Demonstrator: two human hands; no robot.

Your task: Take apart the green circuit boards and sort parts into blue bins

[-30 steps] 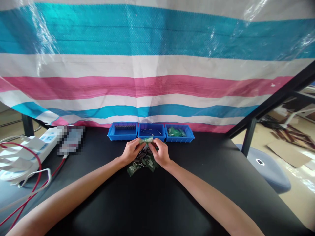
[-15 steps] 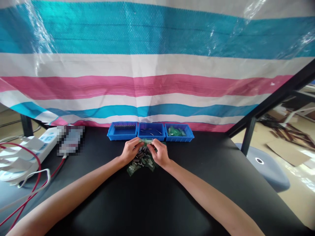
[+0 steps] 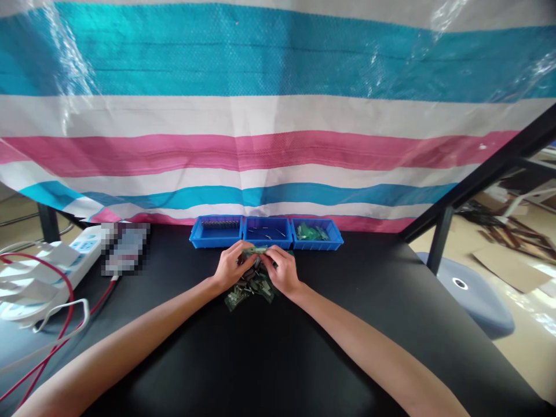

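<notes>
While left hand (image 3: 231,266) and right hand (image 3: 283,270) pinch one packet (image 3: 259,250), one pile (image 3: 252,285) beneath, three blue bins (image 3: 266,243)

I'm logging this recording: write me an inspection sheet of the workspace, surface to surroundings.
Surface: black tabletop.
Job's things: greenish packet at the far edge of a pile of small packets and parts; left bin with small dark parts in a row, middle bin with thin pieces, right bin with green packets.
Clutter: power strip with plugs, blurred-out item, at left.
Hands: left hand and right hand, fingers closed on the greenish packet.
Cables: red cable and white cable, crossing at left.
Surroundings: striped sheet behind; black frame, grey stool and cardboard at right.
</notes>
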